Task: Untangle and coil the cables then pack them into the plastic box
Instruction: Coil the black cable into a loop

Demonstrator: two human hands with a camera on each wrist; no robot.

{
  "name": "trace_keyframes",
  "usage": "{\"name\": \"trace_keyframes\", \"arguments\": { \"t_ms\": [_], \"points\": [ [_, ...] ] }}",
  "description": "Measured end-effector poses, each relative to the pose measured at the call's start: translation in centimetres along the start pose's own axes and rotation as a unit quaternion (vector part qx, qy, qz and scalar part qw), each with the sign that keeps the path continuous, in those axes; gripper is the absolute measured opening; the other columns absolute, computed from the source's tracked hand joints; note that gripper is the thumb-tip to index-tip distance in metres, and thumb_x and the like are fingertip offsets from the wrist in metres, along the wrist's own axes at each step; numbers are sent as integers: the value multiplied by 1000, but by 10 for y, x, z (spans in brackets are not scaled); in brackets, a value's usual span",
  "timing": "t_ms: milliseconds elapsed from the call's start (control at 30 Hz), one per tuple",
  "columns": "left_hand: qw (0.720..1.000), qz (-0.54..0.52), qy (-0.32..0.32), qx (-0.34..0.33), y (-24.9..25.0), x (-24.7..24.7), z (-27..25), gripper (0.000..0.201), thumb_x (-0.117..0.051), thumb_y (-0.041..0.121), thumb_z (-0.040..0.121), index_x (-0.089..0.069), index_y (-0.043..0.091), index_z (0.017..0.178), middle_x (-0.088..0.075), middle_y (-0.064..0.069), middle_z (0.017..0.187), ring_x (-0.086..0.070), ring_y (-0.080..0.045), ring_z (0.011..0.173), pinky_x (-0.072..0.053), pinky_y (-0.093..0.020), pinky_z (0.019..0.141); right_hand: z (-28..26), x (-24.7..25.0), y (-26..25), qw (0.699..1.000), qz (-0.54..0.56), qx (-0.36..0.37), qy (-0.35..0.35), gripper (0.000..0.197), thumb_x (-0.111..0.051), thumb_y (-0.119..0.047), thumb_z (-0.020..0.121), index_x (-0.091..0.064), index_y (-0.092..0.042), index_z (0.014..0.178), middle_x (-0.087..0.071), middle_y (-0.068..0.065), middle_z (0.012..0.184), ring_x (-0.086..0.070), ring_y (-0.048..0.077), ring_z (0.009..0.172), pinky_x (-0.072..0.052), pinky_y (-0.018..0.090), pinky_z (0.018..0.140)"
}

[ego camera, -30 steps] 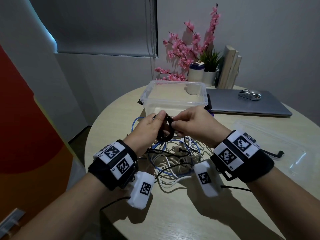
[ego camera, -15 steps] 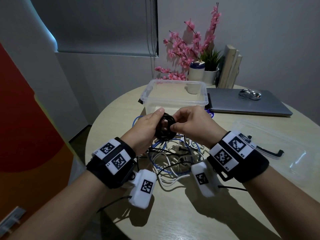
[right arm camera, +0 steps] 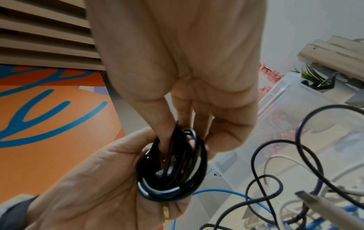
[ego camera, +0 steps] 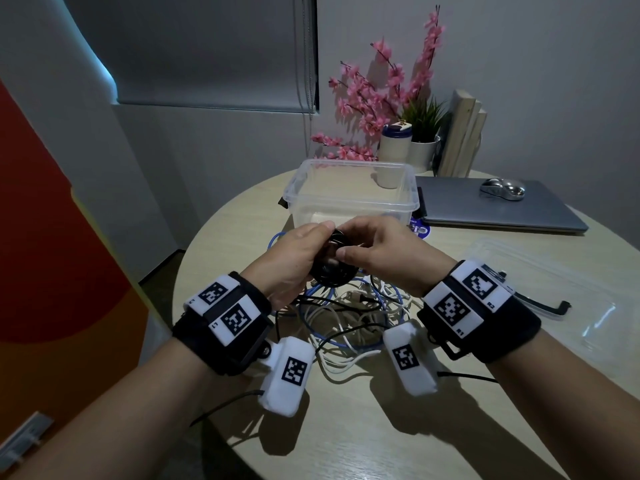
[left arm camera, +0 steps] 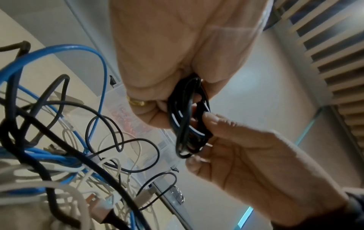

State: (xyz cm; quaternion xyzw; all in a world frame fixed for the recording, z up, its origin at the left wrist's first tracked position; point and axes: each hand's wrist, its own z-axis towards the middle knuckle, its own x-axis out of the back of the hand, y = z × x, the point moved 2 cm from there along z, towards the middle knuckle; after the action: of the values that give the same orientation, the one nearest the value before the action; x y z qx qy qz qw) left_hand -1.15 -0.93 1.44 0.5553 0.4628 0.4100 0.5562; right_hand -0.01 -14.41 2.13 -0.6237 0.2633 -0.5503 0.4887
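Observation:
A small coil of black cable (ego camera: 330, 271) is held between both hands above the table. My left hand (ego camera: 311, 249) cups it from the left, fingers curled round the loops (left arm camera: 189, 118). My right hand (ego camera: 349, 242) pinches its top, and its index finger pokes into the coil (right arm camera: 173, 168). Beneath the hands a tangle of blue, white and black cables (ego camera: 346, 320) lies on the table. Just beyond the hands stands the clear plastic box (ego camera: 349, 205), open, with no cable visible inside.
The round table's edge (ego camera: 194, 258) curves close on the left. The clear lid (ego camera: 554, 289) lies at the right with a black cable end (ego camera: 554, 306) on it. A closed laptop (ego camera: 498, 209) carries a mouse (ego camera: 502, 188). Pink flowers (ego camera: 374, 98), a cup and a plant stand behind.
Both hands have kept hold of the black coil. It has turned from edge-on toward flat in the left palm, and the right fingers have shifted over its top.

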Motion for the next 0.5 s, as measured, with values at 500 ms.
{"name": "trace_keyframes", "arguments": {
  "t_ms": [500],
  "points": [
    [988, 128, 35, -85, -11, 3, 3, 27, -31, 27, 103, -51, 14, 91, -65, -4, 78, -65, -18, 69, -49, -30, 62, 2, 9, -3, 988, 146, -26, 52, 25, -54, 6, 89, -67, -14, 87, -66, 9, 83, -61, 21, 73, -48, 26, 57]
  ]
}}
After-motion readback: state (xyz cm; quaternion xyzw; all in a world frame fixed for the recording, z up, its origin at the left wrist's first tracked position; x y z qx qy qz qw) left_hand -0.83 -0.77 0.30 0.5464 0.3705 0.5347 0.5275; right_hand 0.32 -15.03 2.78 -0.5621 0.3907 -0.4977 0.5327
